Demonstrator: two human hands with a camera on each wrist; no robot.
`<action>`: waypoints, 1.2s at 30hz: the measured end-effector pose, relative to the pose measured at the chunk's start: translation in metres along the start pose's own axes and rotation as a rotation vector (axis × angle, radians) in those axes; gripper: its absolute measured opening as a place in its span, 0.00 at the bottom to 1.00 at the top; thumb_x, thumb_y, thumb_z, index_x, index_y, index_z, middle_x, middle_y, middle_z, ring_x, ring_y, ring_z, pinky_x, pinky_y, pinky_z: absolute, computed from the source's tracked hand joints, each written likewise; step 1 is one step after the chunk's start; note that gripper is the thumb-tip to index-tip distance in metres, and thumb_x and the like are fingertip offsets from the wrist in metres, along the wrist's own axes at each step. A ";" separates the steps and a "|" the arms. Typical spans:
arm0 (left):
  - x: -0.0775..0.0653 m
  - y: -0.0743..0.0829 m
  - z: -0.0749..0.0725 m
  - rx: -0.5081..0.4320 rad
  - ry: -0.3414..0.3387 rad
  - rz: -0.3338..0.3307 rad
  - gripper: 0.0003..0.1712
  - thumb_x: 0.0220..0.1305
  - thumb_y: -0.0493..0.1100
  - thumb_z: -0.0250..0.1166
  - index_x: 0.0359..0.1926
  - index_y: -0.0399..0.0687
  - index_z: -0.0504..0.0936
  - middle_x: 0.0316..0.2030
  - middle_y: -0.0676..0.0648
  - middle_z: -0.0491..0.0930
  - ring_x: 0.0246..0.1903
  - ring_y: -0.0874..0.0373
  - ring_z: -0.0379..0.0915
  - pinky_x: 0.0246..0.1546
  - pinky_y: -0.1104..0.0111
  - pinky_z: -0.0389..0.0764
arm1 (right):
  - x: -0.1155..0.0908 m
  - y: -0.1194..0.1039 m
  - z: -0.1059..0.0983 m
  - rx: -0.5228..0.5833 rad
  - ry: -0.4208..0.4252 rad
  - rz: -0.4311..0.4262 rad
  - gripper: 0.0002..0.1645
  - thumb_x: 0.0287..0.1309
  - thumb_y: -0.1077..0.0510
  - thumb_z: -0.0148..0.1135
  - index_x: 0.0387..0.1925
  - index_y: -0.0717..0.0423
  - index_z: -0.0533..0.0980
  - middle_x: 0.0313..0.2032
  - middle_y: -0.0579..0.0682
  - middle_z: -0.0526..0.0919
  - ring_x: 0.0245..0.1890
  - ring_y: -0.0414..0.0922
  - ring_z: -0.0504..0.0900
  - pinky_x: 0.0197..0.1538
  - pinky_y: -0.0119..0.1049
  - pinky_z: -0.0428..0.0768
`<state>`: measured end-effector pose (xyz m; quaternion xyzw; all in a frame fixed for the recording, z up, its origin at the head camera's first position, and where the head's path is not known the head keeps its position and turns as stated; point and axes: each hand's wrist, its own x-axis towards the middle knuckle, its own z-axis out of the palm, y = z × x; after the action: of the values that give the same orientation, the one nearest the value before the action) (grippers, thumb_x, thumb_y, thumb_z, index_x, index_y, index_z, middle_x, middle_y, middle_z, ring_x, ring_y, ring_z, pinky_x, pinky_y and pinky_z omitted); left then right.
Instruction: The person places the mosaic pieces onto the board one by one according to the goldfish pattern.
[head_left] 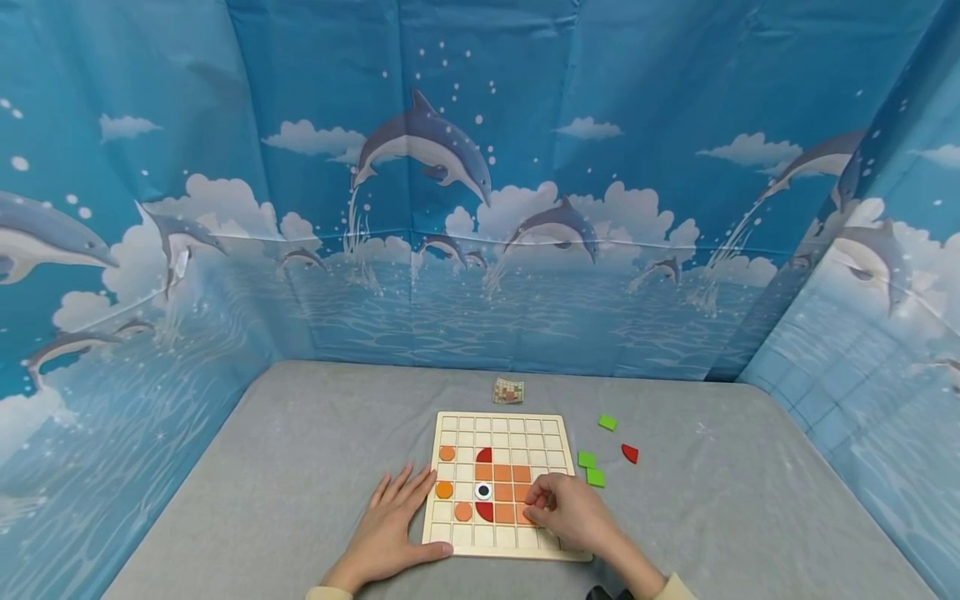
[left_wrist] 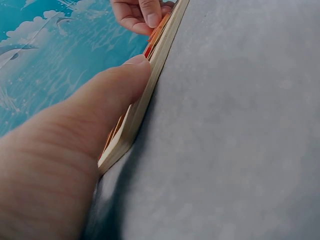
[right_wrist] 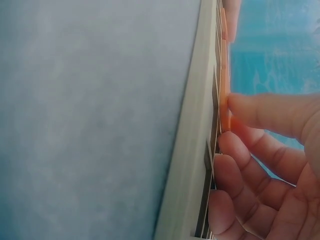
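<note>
A wooden grid board (head_left: 517,542) lies on the grey cloth, with orange square tiles (head_left: 502,472) forming a block near its middle. Round orange pieces (head_left: 445,490), red quarter-round pieces (head_left: 484,455) and a white-and-black eye piece (head_left: 483,491) sit in other cells. My left hand (head_left: 390,521) is spread at the board's left side, its thumb on the front left corner. At the right end of the orange block my right hand (head_left: 572,510) pinches an orange tile (right_wrist: 225,87) between thumb and index finger, its other fingers curled over the grid. Part of the board is hidden beneath this hand.
Several green square tiles (head_left: 587,459) and a red quarter-round tile (head_left: 630,453) lie on the grey cloth (head_left: 712,500) right of the board. Behind the board is a small patterned card (head_left: 508,391). A dolphin-print curtain (head_left: 450,317) surrounds the table's back and sides.
</note>
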<state>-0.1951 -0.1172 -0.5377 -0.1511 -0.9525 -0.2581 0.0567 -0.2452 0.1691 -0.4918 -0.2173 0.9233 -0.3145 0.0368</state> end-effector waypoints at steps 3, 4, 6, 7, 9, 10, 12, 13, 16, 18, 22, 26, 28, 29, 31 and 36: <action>0.000 0.000 0.000 0.007 0.009 0.007 0.59 0.46 0.79 0.58 0.71 0.49 0.62 0.69 0.51 0.58 0.70 0.46 0.43 0.65 0.47 0.38 | 0.001 0.000 0.000 -0.003 0.002 -0.002 0.10 0.49 0.56 0.72 0.22 0.44 0.77 0.19 0.37 0.71 0.18 0.37 0.66 0.21 0.29 0.64; 0.000 -0.001 0.000 0.007 0.010 0.009 0.58 0.46 0.79 0.58 0.71 0.49 0.62 0.69 0.50 0.59 0.70 0.46 0.43 0.65 0.47 0.38 | 0.001 0.000 0.000 -0.002 0.003 -0.006 0.10 0.49 0.56 0.72 0.21 0.44 0.77 0.19 0.37 0.71 0.18 0.37 0.66 0.21 0.29 0.64; 0.000 -0.001 -0.001 0.009 0.010 0.009 0.58 0.46 0.79 0.58 0.71 0.49 0.62 0.69 0.50 0.59 0.70 0.46 0.43 0.65 0.47 0.38 | 0.001 0.000 0.000 0.001 0.002 -0.010 0.10 0.49 0.56 0.72 0.22 0.44 0.77 0.19 0.37 0.71 0.18 0.37 0.66 0.21 0.29 0.64; 0.000 -0.001 -0.001 0.010 0.006 0.007 0.59 0.46 0.80 0.58 0.71 0.49 0.62 0.69 0.51 0.58 0.70 0.46 0.43 0.65 0.47 0.38 | 0.001 0.000 0.000 0.005 0.002 -0.013 0.10 0.49 0.56 0.72 0.22 0.44 0.77 0.19 0.37 0.71 0.18 0.37 0.66 0.21 0.29 0.64; 0.001 -0.001 -0.001 0.007 -0.005 -0.001 0.59 0.46 0.80 0.58 0.71 0.50 0.61 0.70 0.51 0.58 0.70 0.47 0.42 0.65 0.48 0.37 | 0.001 0.001 0.000 0.016 0.001 -0.016 0.10 0.49 0.55 0.72 0.22 0.44 0.77 0.19 0.37 0.72 0.19 0.37 0.67 0.21 0.30 0.64; 0.001 0.000 -0.001 0.004 -0.011 -0.005 0.59 0.45 0.80 0.58 0.71 0.50 0.61 0.70 0.51 0.57 0.70 0.47 0.42 0.65 0.49 0.36 | 0.001 0.002 0.000 0.021 -0.002 -0.016 0.10 0.50 0.55 0.72 0.22 0.44 0.77 0.19 0.37 0.72 0.19 0.37 0.67 0.21 0.30 0.65; 0.001 0.000 -0.001 0.001 -0.020 -0.010 0.59 0.45 0.80 0.58 0.72 0.50 0.60 0.70 0.51 0.57 0.70 0.47 0.41 0.65 0.49 0.36 | 0.000 0.004 -0.001 0.038 -0.001 -0.016 0.09 0.50 0.55 0.72 0.22 0.43 0.77 0.20 0.37 0.72 0.20 0.37 0.68 0.22 0.30 0.66; 0.001 0.000 -0.001 -0.001 -0.023 -0.013 0.59 0.45 0.80 0.58 0.72 0.51 0.60 0.70 0.51 0.57 0.70 0.47 0.41 0.65 0.49 0.36 | 0.000 0.005 -0.003 0.045 0.004 -0.021 0.09 0.51 0.54 0.71 0.23 0.43 0.78 0.20 0.37 0.72 0.20 0.37 0.68 0.22 0.30 0.66; 0.001 0.000 -0.001 0.001 -0.024 -0.015 0.60 0.45 0.80 0.58 0.72 0.51 0.60 0.70 0.52 0.57 0.70 0.48 0.41 0.65 0.49 0.36 | -0.001 0.009 -0.008 0.058 0.033 -0.035 0.08 0.52 0.55 0.70 0.24 0.43 0.78 0.21 0.37 0.72 0.21 0.37 0.69 0.23 0.30 0.68; 0.001 0.000 0.000 0.003 -0.018 -0.012 0.59 0.45 0.80 0.58 0.72 0.51 0.60 0.70 0.52 0.57 0.70 0.47 0.41 0.65 0.49 0.37 | -0.002 0.012 -0.012 0.067 0.072 -0.047 0.07 0.53 0.55 0.70 0.24 0.45 0.78 0.21 0.37 0.73 0.21 0.36 0.69 0.23 0.30 0.69; 0.001 0.000 0.000 0.006 -0.002 0.001 0.59 0.45 0.79 0.59 0.71 0.49 0.61 0.69 0.50 0.58 0.70 0.46 0.43 0.65 0.47 0.38 | -0.002 0.020 -0.023 0.071 0.146 -0.016 0.07 0.54 0.58 0.69 0.25 0.46 0.78 0.22 0.37 0.73 0.20 0.37 0.69 0.22 0.31 0.68; 0.001 0.000 -0.001 0.008 -0.004 0.000 0.59 0.45 0.79 0.58 0.71 0.49 0.61 0.69 0.51 0.58 0.70 0.47 0.43 0.65 0.47 0.38 | 0.001 0.031 -0.033 0.072 0.219 0.050 0.07 0.54 0.61 0.69 0.26 0.47 0.79 0.21 0.39 0.74 0.19 0.39 0.69 0.19 0.32 0.68; 0.001 0.000 0.000 0.006 -0.012 -0.006 0.59 0.45 0.80 0.58 0.71 0.50 0.61 0.69 0.51 0.58 0.70 0.47 0.42 0.65 0.48 0.37 | 0.003 0.040 -0.036 0.061 0.260 0.068 0.06 0.53 0.62 0.69 0.26 0.49 0.79 0.22 0.39 0.75 0.20 0.39 0.69 0.19 0.32 0.68; 0.001 0.000 -0.001 0.003 -0.016 -0.009 0.59 0.45 0.80 0.58 0.71 0.50 0.61 0.70 0.51 0.58 0.70 0.47 0.42 0.65 0.48 0.37 | 0.004 0.044 -0.038 0.053 0.281 0.068 0.06 0.53 0.63 0.69 0.26 0.50 0.80 0.21 0.40 0.75 0.20 0.40 0.70 0.19 0.32 0.68; 0.001 0.000 -0.001 -0.002 -0.022 -0.013 0.59 0.45 0.80 0.58 0.71 0.50 0.61 0.70 0.51 0.58 0.70 0.47 0.42 0.65 0.48 0.37 | 0.006 0.054 -0.041 0.036 0.313 0.076 0.04 0.53 0.63 0.68 0.27 0.52 0.80 0.22 0.41 0.76 0.20 0.40 0.70 0.19 0.33 0.69; 0.001 0.001 -0.001 -0.007 -0.034 -0.024 0.60 0.45 0.80 0.58 0.72 0.50 0.60 0.70 0.51 0.57 0.70 0.47 0.41 0.65 0.49 0.36 | 0.007 0.072 -0.050 -0.019 0.351 0.130 0.03 0.54 0.62 0.67 0.31 0.57 0.81 0.29 0.48 0.78 0.25 0.43 0.71 0.25 0.36 0.71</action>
<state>-0.1956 -0.1171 -0.5361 -0.1444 -0.9541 -0.2596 0.0369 -0.2891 0.2449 -0.4946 -0.0993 0.9307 -0.3356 -0.1067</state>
